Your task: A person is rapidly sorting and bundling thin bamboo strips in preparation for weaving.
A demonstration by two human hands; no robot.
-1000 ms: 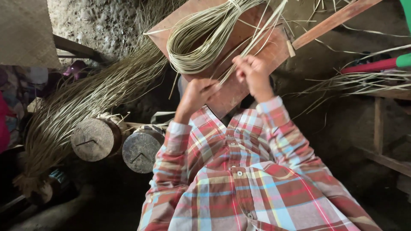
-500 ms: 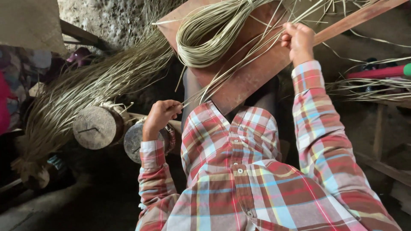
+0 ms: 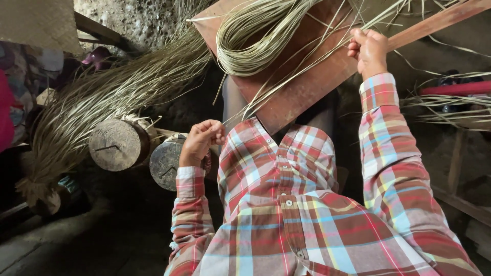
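My left hand [image 3: 201, 141] is closed on the near end of a thin pale reed strip [image 3: 286, 84], low beside my plaid shirt. My right hand [image 3: 368, 50] is raised to the upper right, fingers pinched on the far part of the same strip. The strip runs taut between the hands across a brown wooden board [image 3: 302, 87]. A looped coil of pale reed strips [image 3: 255, 43] lies on the board's upper part.
A large bundle of long reed strips [image 3: 102, 102] fans out at the left over two round log ends [image 3: 115, 145]. More strips lie on a red-edged bench [image 3: 450, 102] at the right. A woven mat [image 3: 36, 23] hangs at the top left.
My hands started close together over the board and have drawn apart: the right hand went up and right, the left hand down and left, stretching the strip between them.
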